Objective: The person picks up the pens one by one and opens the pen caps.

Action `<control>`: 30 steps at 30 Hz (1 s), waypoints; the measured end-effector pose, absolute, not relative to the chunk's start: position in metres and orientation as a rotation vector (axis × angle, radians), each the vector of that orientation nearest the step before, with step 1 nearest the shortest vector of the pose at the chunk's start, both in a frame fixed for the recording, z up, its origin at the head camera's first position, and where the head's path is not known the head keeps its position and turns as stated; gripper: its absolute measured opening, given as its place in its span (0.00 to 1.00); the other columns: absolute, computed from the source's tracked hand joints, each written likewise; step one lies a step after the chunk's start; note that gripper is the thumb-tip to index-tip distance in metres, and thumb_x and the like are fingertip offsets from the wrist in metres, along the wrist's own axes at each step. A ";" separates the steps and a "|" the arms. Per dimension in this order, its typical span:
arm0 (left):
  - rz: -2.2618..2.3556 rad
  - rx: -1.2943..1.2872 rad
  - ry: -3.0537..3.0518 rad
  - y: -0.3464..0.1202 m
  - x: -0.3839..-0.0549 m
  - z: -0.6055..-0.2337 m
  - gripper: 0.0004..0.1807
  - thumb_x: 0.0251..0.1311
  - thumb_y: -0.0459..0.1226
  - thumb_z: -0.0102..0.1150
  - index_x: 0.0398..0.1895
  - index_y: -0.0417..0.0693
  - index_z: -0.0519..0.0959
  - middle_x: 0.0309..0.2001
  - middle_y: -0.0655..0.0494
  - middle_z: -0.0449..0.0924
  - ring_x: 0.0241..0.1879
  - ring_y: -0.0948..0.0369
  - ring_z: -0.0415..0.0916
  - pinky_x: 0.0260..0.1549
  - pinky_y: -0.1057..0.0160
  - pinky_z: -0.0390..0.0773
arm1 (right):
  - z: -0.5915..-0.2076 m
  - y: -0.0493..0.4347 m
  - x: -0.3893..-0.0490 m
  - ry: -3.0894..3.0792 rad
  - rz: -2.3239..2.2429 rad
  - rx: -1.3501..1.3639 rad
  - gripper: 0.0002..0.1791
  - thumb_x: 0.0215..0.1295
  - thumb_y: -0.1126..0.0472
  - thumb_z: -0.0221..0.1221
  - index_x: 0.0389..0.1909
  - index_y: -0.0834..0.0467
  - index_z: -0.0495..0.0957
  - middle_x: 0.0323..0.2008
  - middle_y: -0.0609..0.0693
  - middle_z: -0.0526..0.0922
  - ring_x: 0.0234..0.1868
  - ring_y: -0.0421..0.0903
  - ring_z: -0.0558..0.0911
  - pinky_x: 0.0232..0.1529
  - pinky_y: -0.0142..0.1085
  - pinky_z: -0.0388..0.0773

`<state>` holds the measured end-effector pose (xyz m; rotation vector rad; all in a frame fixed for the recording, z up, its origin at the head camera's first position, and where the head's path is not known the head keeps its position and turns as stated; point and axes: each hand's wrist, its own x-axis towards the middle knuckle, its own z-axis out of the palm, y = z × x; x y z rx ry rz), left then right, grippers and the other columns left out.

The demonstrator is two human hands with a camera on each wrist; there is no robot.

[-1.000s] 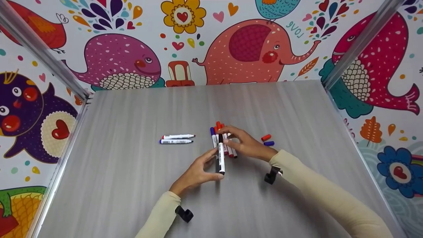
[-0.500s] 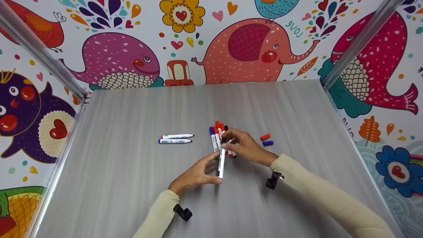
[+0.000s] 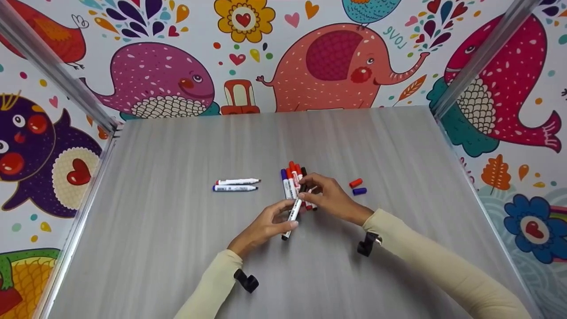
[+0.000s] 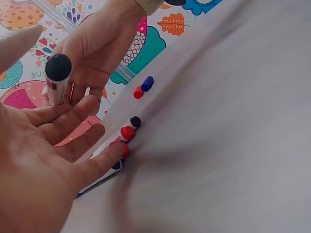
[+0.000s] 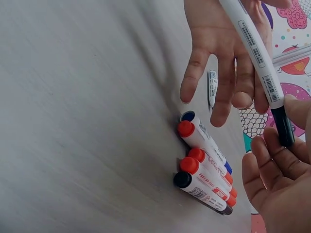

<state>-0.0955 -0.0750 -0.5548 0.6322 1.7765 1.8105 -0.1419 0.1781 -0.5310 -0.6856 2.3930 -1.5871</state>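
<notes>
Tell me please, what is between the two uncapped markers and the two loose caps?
The head view shows a bunch of capped markers between them, partly hidden by the right hand, which holds another black-capped marker.

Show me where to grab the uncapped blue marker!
Probably best pinch the blue marker mid-barrel, coming from above and the near side: it lies flat, with a red-ended marker close along its far side and its bare tip pointing right.
</notes>
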 end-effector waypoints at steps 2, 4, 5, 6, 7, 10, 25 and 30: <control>1.795 0.617 1.797 -0.074 -0.097 -0.554 0.40 0.74 0.47 0.64 0.81 0.34 0.66 0.72 0.36 0.78 0.75 0.42 0.72 0.75 0.39 0.68 | -0.531 0.178 -0.142 2.400 -1.591 -0.674 0.21 0.77 0.59 0.70 0.62 0.66 0.80 0.50 0.52 0.88 0.52 0.50 0.85 0.58 0.54 0.80; 1.783 0.604 1.806 -0.074 -0.098 -0.553 0.38 0.75 0.47 0.63 0.80 0.34 0.68 0.70 0.40 0.80 0.74 0.45 0.74 0.74 0.42 0.71 | -0.532 0.178 -0.141 2.406 -1.594 -0.667 0.21 0.76 0.59 0.70 0.62 0.67 0.81 0.49 0.53 0.89 0.52 0.51 0.85 0.58 0.54 0.80; 1.778 0.601 1.810 -0.074 -0.099 -0.552 0.38 0.75 0.47 0.63 0.79 0.34 0.68 0.69 0.41 0.81 0.73 0.46 0.74 0.73 0.44 0.72 | -0.532 0.179 -0.141 2.409 -1.595 -0.666 0.21 0.76 0.59 0.70 0.62 0.67 0.81 0.49 0.53 0.89 0.52 0.51 0.85 0.58 0.54 0.80; 1.773 0.602 1.814 -0.073 -0.099 -0.551 0.37 0.75 0.46 0.62 0.79 0.34 0.69 0.68 0.42 0.82 0.73 0.47 0.75 0.73 0.45 0.72 | -0.532 0.179 -0.141 2.414 -1.591 -0.669 0.21 0.76 0.59 0.71 0.62 0.67 0.81 0.49 0.53 0.89 0.52 0.51 0.85 0.58 0.54 0.80; 1.769 0.603 1.816 -0.073 -0.100 -0.550 0.36 0.75 0.45 0.62 0.79 0.34 0.69 0.68 0.42 0.82 0.72 0.47 0.75 0.72 0.46 0.73 | -0.532 0.179 -0.141 2.417 -1.588 -0.674 0.21 0.76 0.59 0.71 0.62 0.66 0.81 0.50 0.53 0.89 0.52 0.51 0.85 0.58 0.54 0.80; 1.752 0.600 1.828 -0.074 -0.103 -0.547 0.34 0.76 0.44 0.62 0.77 0.33 0.70 0.67 0.40 0.82 0.71 0.47 0.77 0.70 0.49 0.76 | -0.531 0.180 -0.140 2.426 -1.580 -0.692 0.21 0.76 0.59 0.71 0.62 0.65 0.81 0.50 0.52 0.89 0.51 0.50 0.86 0.57 0.54 0.80; 1.579 0.625 2.015 -0.072 -0.117 -0.535 0.31 0.76 0.49 0.64 0.72 0.39 0.78 0.67 0.40 0.82 0.68 0.50 0.78 0.70 0.45 0.77 | -0.529 0.183 -0.135 2.476 -1.587 -0.705 0.17 0.74 0.62 0.72 0.56 0.66 0.83 0.47 0.49 0.89 0.47 0.47 0.86 0.56 0.54 0.82; 1.550 0.611 2.118 -0.067 -0.119 -0.532 0.26 0.75 0.45 0.67 0.68 0.40 0.82 0.62 0.42 0.86 0.62 0.52 0.82 0.67 0.44 0.79 | -0.530 0.184 -0.131 2.503 -1.581 -0.694 0.14 0.73 0.64 0.72 0.54 0.65 0.83 0.45 0.48 0.89 0.45 0.45 0.86 0.54 0.46 0.83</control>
